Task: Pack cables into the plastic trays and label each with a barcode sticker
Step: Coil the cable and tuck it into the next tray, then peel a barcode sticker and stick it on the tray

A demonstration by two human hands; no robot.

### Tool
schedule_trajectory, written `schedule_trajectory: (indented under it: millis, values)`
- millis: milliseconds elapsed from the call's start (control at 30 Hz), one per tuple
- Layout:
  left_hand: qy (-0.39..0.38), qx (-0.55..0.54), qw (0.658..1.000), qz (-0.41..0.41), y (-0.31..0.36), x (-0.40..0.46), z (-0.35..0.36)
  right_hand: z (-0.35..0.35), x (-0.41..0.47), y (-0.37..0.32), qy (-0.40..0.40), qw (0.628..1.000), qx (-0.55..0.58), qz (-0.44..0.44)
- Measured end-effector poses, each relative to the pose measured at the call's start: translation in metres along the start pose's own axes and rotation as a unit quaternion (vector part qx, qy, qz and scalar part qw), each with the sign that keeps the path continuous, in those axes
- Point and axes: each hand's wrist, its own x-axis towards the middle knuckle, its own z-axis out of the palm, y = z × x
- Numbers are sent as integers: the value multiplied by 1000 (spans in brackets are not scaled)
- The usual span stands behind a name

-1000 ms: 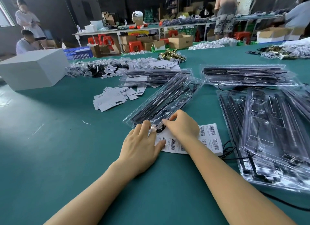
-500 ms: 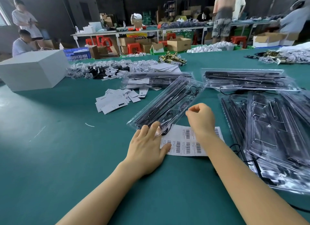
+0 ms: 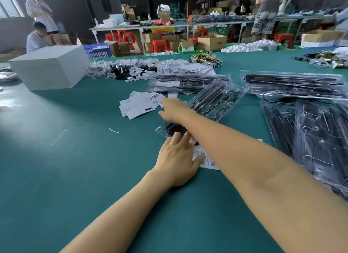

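Plastic tray: your left hand is pressing flat, fingers straight, on its near end; your right hand is reaching across it toward white cards, fingers blurred, grip unclear.

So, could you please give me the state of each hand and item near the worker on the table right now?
left hand: flat, fingers straight, pressing the tray's near end and the sticker sheet.
right hand: stretched out toward the loose cards, holding nothing visible.
plastic tray: closed, cables inside, lying at an angle.
barcode sticker sheet: flat, mostly covered.
loose cards: scattered pile.
white box: closed.
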Motion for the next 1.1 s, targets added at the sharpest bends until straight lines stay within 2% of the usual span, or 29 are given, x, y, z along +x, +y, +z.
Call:
schedule_trajectory:
  millis: [133,200,267,333,400,533,633,700,833,900,967,1100]
  values:
    - [-33,-8,999,26,-4,4,-2,19,25,-27,-26,995,-37,-92]
    - [-38,-62,997,18,-3,4,-9,26,34,-38,-60,991,-42,-116]
    - [-22,-110,994,6,-2,2,-16,32,39,-43,-85,987,-48,-128]
    - [27,-75,997,7,0,1,-17,39,40,-44,-112,985,-43,-125]
    - [22,-58,998,14,-1,2,-13,44,40,-42,-120,986,-32,-114]
    - [-15,-70,997,18,-5,2,-6,40,35,-45,-73,989,-77,-106]
    - [-33,-46,998,27,-6,1,-2,38,30,-48,16,979,-147,-137]
    - [-32,-46,998,32,-6,0,-1,38,26,-51,56,968,-184,-161]
    - [-4,-61,998,35,-6,-1,-1,40,19,-55,86,957,-206,-185]
    - [-12,-45,998,35,-6,0,-2,36,16,-53,150,967,-132,-158]
    - [-18,-10,999,45,-5,2,-1,24,7,-47,223,967,16,-124]
    - [-42,5,999,17,-2,5,0,-3,-24,-30,305,920,238,-54]
